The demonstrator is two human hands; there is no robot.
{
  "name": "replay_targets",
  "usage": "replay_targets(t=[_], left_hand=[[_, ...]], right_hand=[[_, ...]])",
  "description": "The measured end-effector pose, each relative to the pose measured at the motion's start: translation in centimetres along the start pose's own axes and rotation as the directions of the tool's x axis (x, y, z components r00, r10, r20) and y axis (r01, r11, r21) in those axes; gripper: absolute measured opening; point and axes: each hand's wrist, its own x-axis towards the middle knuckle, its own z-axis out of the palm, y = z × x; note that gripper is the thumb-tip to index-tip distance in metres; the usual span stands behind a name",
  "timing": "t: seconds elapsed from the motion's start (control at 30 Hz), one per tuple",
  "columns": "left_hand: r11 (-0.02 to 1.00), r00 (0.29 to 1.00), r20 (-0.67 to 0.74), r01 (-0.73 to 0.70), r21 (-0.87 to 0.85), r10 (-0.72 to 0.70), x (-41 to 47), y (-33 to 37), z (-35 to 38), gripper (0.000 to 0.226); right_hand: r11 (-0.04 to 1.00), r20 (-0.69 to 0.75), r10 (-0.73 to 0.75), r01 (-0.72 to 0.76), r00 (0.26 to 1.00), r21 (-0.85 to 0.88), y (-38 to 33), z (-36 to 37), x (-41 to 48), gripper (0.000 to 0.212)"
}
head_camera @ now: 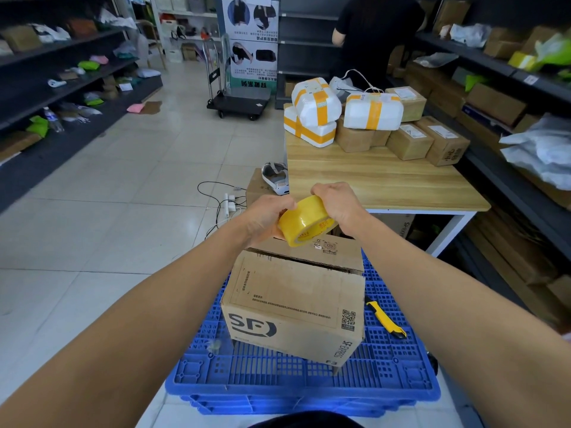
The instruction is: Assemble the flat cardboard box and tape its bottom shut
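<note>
While both hands are up off the box (293, 291), the step to get right looks like finding the loose end of the tape roll (306, 222): the left hand (267, 216) is curled closed around the near side of the roll and the right hand (338, 205) is closed over its top and far side, so between them they hold it above the far edge of the box. I would judge it best to keep the left hand steady as the anchor and let the right fingertips pick at the edge, then pull out a good length before lowering it, so the strip lands straight along the seam. That seam needs care, since the two top flaps are folded in but a dark gap shows between them; pressing them flush first would keep the tape from bridging air. The box itself stands already squared up on the blue pallet (386, 375), flaps upward, with nothing yet stuck across them. Counted up: one box being worked, one tape roll, one yellow knife (386, 319) lying on the pallet just right of the box, and one wooden table (380, 180) beyond, stacked with several parcels (374, 111) that I cannot count exactly
</note>
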Motion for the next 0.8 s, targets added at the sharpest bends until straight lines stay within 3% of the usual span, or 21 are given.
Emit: replay_targets(t=[0.1, 0.27, 0.43, 0.63, 0.73, 0.8], left_hand=[[1.000, 1.000, -0.022, 0.017, 0.023, -0.016, 0.0, 0.1, 0.1, 0.018], [0.996, 0.985, -0.160, 0.067, 0.051, -0.058, 0.5, 0.4, 0.9, 0.046], [1.000, 0.997, -0.076, -0.008, 0.005, 0.008, 0.1, 0.3, 0.6, 0.023], [0.998, 0.998, -0.002, -0.060, -0.013, 0.060, -0.1, 0.3, 0.1, 0.033], [0.998, 0.998, -0.021, -0.060, -0.024, 0.059, 0.0, 0.1, -0.2, 0.029], [1.000, 1.000, 0.003, -0.024, 0.015, 0.024, 0.0, 0.2, -0.1, 0.022]], right_hand=[[1.000, -0.006, -0.010, 0.010, 1.000, 0.000, 0.1, 0.1, 0.0, 0.024], [0.998, 0.000, -0.060, 0.060, 0.998, -0.035, 0.0, 0.6, 0.1, 0.043], [0.999, 0.005, -0.040, 0.040, 0.999, -0.004, -0.2, 0.0, 0.1, 0.037], [0.987, -0.042, 0.091, -0.085, 0.995, 0.136, 0.1, -0.7, 0.1, 0.019], [0.967, -0.043, 0.134, -0.121, 0.990, 0.222, 0.5, -1.1, 0.1, 0.018], [0.977, -0.042, 0.108, -0.098, 0.993, 0.188, 0.7, -1.0, 0.1, 0.017]])
